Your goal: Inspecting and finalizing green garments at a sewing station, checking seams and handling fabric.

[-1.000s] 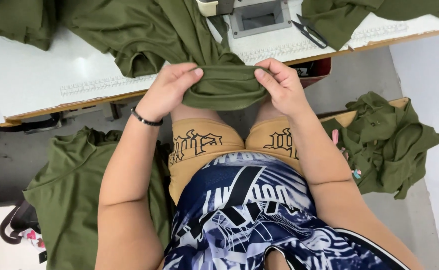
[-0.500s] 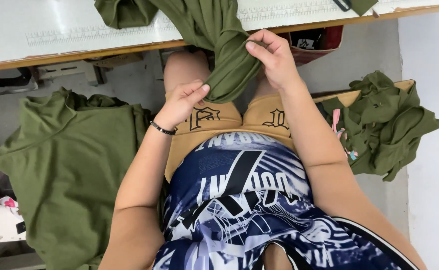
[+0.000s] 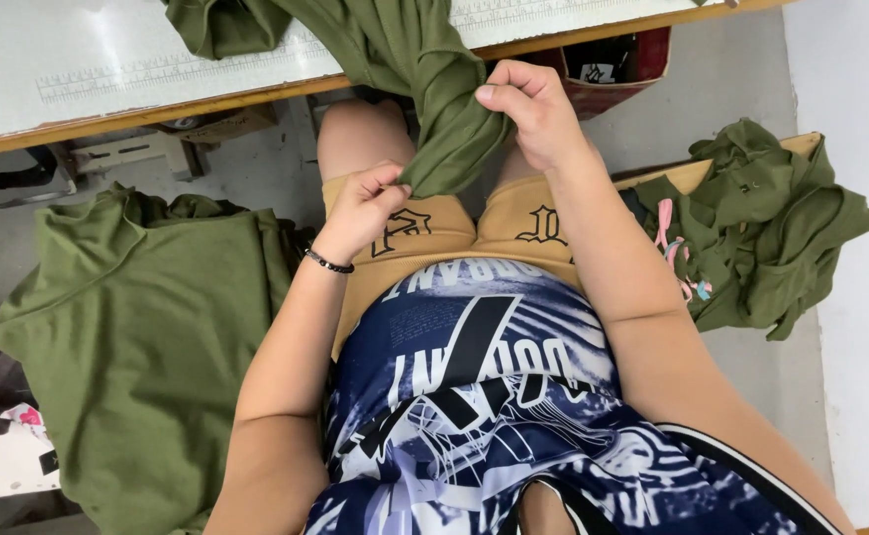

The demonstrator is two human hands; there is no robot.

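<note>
An olive green garment [image 3: 424,89] hangs off the white work table [image 3: 107,69] down onto my lap. My right hand [image 3: 533,114] grips a fold of it just below the table's wooden edge. My left hand [image 3: 365,203] pinches the garment's lower end over my tan shorts. A black bracelet sits on my left wrist. The rest of the garment lies bunched on the table top.
A large pile of olive green cloth [image 3: 137,337] lies at my left. More green pieces [image 3: 771,228] are heaped on a wooden board at my right, with pink and blue ties beside them. A red bin [image 3: 622,64] stands under the table.
The view has tilted down and the table has slid toward the top. My left hand has dropped from the garment's fold near the table edge to its lower end over my lap.
</note>
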